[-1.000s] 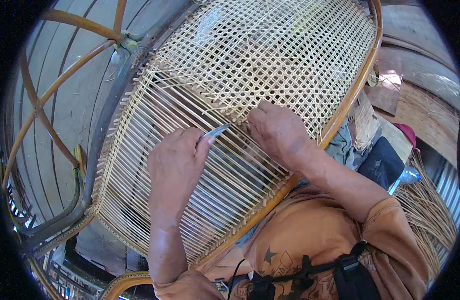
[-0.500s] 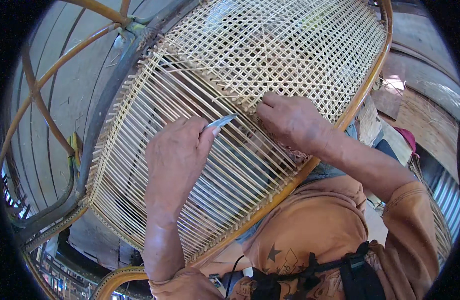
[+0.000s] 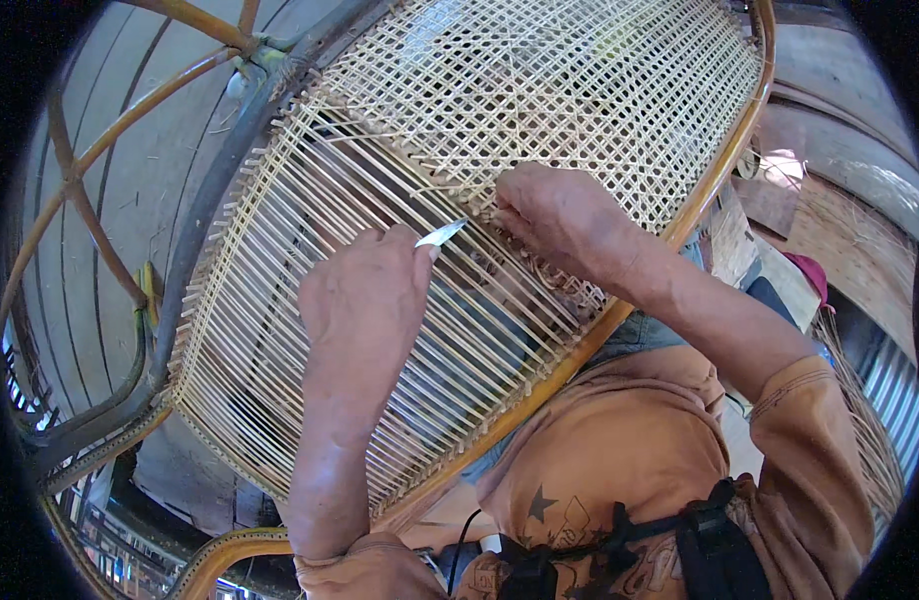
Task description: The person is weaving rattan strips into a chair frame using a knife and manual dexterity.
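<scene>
My left hand (image 3: pixel 365 300) is closed around a small knife, whose pale pointed blade (image 3: pixel 444 235) sticks out past the thumb toward the right. It hovers over the parallel rattan strands (image 3: pixel 460 345) strung across a chair frame. Fingers curled together, my right hand (image 3: pixel 568 220) rests at the border of the woven cane mesh (image 3: pixel 620 90), just right of the blade tip. Its fingertips are hidden beneath the knuckles, so what they pinch cannot be made out. The blade and right hand are close but look apart.
A curved varnished rattan rail (image 3: pixel 725 180) edges the panel on the right and near side. Crossed rattan poles (image 3: pixel 72 175) stand at the left above a plank floor (image 3: pixel 140 220). A bundle of long thin strips (image 3: pixel 860 410) lies at the far right.
My right hand has shifted slightly left and up along the mesh border. My left hand has moved a little to the right, and the blade has turned, showing brighter.
</scene>
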`<state>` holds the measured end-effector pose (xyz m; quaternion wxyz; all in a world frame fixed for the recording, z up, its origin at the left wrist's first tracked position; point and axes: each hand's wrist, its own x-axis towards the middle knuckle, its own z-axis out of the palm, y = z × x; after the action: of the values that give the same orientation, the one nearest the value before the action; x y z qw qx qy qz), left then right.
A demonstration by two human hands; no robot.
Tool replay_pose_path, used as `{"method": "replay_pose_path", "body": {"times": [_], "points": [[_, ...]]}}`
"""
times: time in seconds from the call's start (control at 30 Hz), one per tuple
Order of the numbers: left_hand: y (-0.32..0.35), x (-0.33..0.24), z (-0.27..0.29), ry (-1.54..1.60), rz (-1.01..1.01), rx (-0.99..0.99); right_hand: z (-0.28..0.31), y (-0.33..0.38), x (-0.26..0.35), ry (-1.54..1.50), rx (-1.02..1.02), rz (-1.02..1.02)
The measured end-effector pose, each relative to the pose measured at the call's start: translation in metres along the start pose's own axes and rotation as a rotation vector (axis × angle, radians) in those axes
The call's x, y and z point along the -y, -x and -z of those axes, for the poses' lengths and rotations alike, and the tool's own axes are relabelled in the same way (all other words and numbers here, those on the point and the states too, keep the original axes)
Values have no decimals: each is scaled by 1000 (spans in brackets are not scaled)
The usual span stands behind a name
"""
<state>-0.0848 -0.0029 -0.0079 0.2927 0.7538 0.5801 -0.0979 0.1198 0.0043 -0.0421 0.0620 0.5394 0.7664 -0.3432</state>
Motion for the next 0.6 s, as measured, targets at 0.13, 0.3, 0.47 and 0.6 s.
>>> {"method": "replay_pose_path", "body": {"times": [0.13,0.3,0.47,0.6], "points": [[-6,-10,2,-72,4,84,0,-3,-9,-46,14,78],[-11,-20,-1,-97,36,150,10,-8,-1,-43,78,19],[-8,-26,2,-126,77,144,16,-13,-5,-191,92,-3],[-2,-23,-3,-18,200,83,21,-12,-31,-525,-2,-6]]}}
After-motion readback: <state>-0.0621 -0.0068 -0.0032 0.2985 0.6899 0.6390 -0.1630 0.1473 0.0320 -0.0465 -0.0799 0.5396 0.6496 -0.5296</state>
